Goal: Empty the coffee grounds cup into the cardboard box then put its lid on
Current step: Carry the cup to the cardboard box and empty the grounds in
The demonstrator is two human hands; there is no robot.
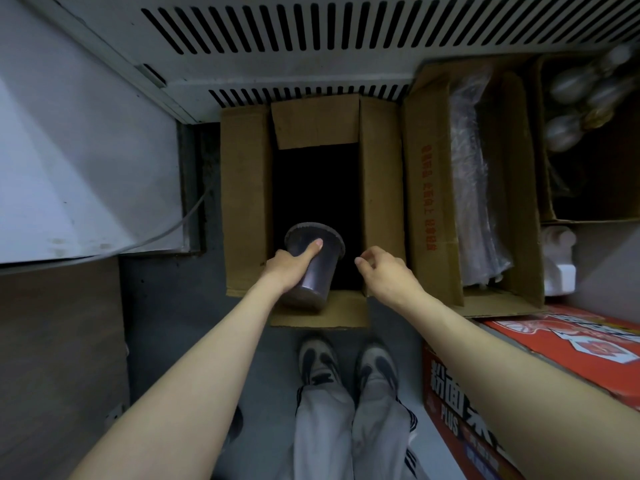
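Note:
A clear plastic cup (320, 268) dark with coffee grounds is in my left hand (291, 268), gripped around its side. It is tilted away from me, its rim over the near end of the open cardboard box (246, 202). The box stands on the floor with its flaps spread and its inside is black. My right hand (384, 271) hovers just right of the cup over the box's right flap, fingers loosely curled and holding nothing. No lid is visible.
A second open carton (433, 188) with plastic-wrapped goods stands right of the box, and a red printed carton (485, 393) lies at the near right. A vented white appliance panel (277, 36) is behind. My shoes (346, 362) stand just before the box's front flap.

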